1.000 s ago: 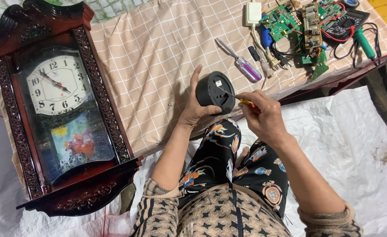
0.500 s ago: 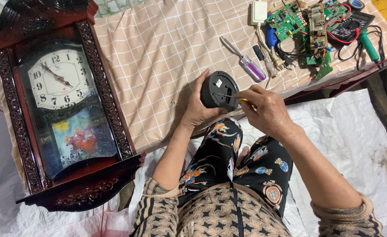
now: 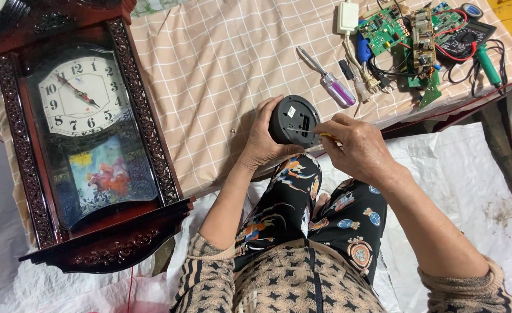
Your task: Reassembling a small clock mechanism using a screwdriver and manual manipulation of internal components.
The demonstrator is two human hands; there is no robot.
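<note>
Here the left hand (image 3: 266,139) cups a round black device (image 3: 293,120) from the left, fingers wrapped round its rim, holding it tilted just over the near edge of the checked cloth (image 3: 221,69) that covers the low table — its flat back face, with a small pale sticker and a rectangular slot, is turned up toward the camera. The right hand (image 3: 357,149) is closed in a pinch round a thin tool with a yellowish handle (image 3: 324,135), the tip aimed at the device's lower right rim; whether it is seated in a screw cannot be told. Judging by this, the work on the casing is at an early stage: the back looks whole and shut, with nothing lifted off and no loose parts beside it. At the far right corner lie green circuit boards (image 3: 404,29), a purple-handled screwdriver (image 3: 332,86) and a white adapter (image 3: 347,16), all untouched — while a wooden wall clock (image 3: 84,133) lies along the left edge
</note>
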